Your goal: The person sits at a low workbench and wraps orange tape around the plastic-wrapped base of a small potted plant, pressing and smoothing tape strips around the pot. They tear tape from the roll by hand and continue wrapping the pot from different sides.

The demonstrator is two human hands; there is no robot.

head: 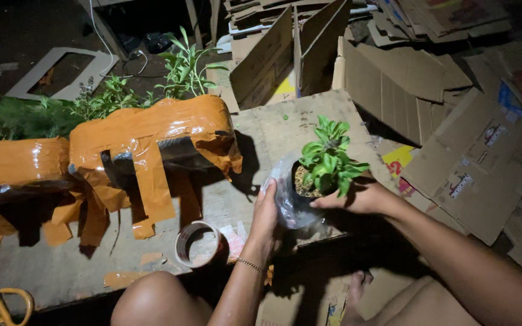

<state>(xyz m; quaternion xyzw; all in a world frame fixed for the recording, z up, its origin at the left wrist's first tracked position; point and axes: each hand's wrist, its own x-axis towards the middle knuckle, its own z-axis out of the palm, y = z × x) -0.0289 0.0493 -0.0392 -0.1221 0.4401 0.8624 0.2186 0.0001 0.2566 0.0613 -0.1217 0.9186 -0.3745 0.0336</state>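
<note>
A small green leafy plant (328, 158) grows from a black bag pot with a clear plastic wrap (286, 199), held above a flat cardboard sheet (285, 124). My left hand (265, 216) presses against the pot's left side, a thin bracelet on its wrist. From the right, my right hand (357, 196) grips the pot's rim, fingers under the leaves. A roll of tape (197, 243) lies on the cardboard just left of my left wrist.
Two containers wrapped in orange tape (152, 136), with green plants (185, 69) growing from them, stand at left. Flattened cardboard boxes (466, 139) are strewn at right and back. Yellow-handled scissors (4, 305) lie at bottom left. My knee (158, 299) is at the bottom.
</note>
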